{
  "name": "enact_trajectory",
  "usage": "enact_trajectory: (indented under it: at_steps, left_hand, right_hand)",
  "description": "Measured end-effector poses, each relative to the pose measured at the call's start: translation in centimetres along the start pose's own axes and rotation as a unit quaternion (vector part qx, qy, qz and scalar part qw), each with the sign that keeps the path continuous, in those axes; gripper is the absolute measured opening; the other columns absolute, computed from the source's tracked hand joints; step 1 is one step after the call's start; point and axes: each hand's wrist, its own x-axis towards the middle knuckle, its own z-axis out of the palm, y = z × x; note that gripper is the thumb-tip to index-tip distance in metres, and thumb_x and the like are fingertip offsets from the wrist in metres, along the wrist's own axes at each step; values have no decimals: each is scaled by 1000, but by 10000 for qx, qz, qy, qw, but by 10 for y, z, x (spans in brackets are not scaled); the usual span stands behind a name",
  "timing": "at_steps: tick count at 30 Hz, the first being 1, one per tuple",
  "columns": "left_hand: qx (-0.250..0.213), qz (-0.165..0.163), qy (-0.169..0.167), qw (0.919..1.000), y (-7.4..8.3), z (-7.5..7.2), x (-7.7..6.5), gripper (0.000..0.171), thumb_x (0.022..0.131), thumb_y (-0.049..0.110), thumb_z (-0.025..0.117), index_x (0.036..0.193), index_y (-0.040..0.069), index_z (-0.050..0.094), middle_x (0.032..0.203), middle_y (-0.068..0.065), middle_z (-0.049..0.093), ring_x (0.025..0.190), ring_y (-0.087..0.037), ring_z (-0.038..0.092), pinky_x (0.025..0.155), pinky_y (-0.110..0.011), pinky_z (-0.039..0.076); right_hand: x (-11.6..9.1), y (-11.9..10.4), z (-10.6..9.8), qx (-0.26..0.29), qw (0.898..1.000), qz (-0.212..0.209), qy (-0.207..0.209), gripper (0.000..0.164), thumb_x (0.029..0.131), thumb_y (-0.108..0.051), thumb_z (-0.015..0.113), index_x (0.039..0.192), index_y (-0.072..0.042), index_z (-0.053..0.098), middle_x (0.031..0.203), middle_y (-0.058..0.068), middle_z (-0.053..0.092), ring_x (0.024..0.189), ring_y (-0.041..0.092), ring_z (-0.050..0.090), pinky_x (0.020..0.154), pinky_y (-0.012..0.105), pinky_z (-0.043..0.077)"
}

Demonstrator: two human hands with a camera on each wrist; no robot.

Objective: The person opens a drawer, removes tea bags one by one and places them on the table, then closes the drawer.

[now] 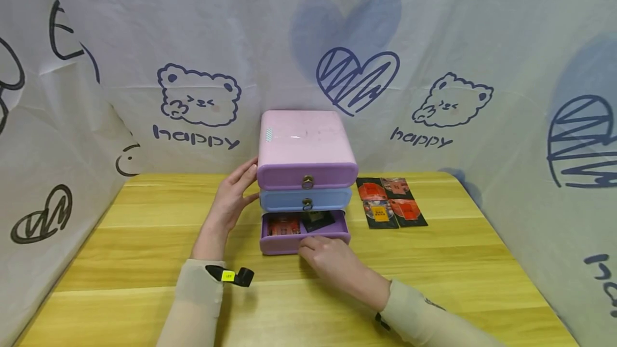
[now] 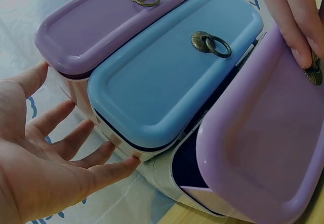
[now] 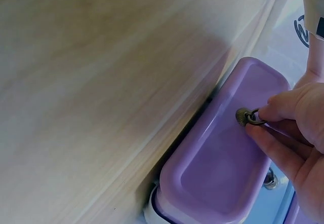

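Observation:
A small three-drawer cabinet (image 1: 305, 138) with a pale pink top stands at the back of the table. Its bottom purple drawer (image 1: 279, 246) is pulled out, and a red packet (image 1: 283, 226) and a dark packet (image 1: 318, 220) lie inside. My right hand (image 1: 332, 261) pinches the brass ring pull (image 3: 254, 117) on that drawer's front. With spread fingers, my left hand (image 2: 55, 153) touches the cabinet's left side near the upper drawers. The blue middle drawer (image 2: 172, 72) and the purple top drawer (image 2: 116, 21) are closed.
Several red and dark packets (image 1: 391, 202) lie in a block on the table right of the cabinet. A white cloth (image 1: 279, 31) printed with hearts and bears hangs behind and at both sides of the wooden table (image 1: 144, 240).

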Motion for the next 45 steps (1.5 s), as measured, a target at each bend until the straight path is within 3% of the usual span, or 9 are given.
enact_trajectory:
  at_steps: [18,27,45]
  left_hand:
    - [-51,7,9,10000,-1,0,1,52,86,43,59,132,22,49,136,-7,43,118,-18,40,95,-55,37]
    - [-90,74,7,9999,0,1,0,51,86,43,59,131,22,49,134,-7,45,117,-18,41,94,-55,37]
    - [-74,116,-46,9999,1,1,0,52,86,42,58,132,20,48,134,-8,44,117,-19,41,94,-55,37]
  right_hand:
    - [-4,0,5,-217,9992,-237,233,20,81,-2,57,96,-10,67,98,1,64,87,11,56,71,21,52]
    - [-5,-3,0,45,9989,-298,371,19,80,-1,59,95,-9,68,98,2,65,90,12,57,79,22,50]
    - [-19,-16,-11,174,9991,-354,166,17,82,-5,59,96,-10,68,99,1,65,89,10,57,79,20,49]
